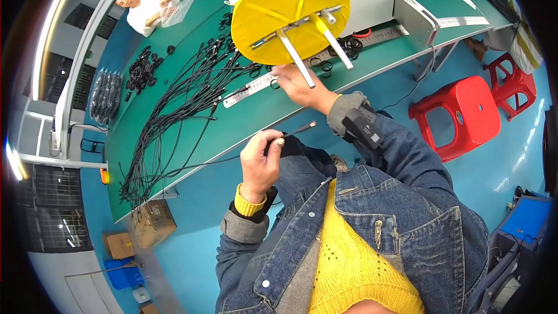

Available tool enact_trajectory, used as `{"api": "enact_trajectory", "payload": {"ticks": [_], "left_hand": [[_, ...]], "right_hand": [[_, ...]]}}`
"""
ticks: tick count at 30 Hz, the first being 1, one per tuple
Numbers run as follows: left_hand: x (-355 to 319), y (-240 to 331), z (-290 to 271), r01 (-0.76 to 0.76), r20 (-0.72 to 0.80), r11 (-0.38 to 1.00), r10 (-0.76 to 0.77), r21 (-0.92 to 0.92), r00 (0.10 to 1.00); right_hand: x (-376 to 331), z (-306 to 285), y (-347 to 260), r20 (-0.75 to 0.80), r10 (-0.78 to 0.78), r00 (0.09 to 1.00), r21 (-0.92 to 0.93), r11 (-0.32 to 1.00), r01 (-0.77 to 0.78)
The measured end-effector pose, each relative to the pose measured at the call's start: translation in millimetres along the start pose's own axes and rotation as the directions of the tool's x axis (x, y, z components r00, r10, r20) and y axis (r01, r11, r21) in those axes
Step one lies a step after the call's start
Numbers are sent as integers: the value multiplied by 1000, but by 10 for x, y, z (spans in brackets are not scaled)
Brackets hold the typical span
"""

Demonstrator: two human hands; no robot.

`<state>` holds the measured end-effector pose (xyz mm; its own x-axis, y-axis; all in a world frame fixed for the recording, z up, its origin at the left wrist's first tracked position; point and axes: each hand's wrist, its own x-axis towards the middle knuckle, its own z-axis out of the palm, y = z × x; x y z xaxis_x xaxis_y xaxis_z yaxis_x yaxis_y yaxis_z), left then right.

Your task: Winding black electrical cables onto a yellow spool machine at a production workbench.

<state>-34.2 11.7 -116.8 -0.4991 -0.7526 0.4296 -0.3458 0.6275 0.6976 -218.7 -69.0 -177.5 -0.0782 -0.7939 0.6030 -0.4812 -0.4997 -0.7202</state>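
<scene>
My left hand is closed around a thin black cable in front of the table edge. The cable's end, with a small copper-coloured tip, sticks out to the right of the fingers, and its other part runs left toward the bundle of black cables on the table. My right hand is at the table's front edge, fingers bent, with a small black ring at the fingertips over a steel ruler. Just above it stands a yellow disc with two projecting rods.
The disc is mounted on a white machine on the green table. More black rings lie under the rods. Small black parts and bagged pieces are at left. Across the table, a person handles a clear bag. Red stools stand right.
</scene>
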Motion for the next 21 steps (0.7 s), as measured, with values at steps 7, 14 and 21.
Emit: {"api": "enact_trajectory", "payload": {"ticks": [7,14,21], "left_hand": [[310,181,-86,-102,-32,989,106,107,994],[594,935,61,-358,150,933,359,-37,921],[681,1014,232,-282,4,908,298,-308,955]], "right_hand": [[-489,-951,-769,-94,87,992,81,994,-80],[-681,-1480,-1263,124,-522,844,-613,629,479],[-534,-1636,-1099,-58,-494,867,-675,659,330]]}}
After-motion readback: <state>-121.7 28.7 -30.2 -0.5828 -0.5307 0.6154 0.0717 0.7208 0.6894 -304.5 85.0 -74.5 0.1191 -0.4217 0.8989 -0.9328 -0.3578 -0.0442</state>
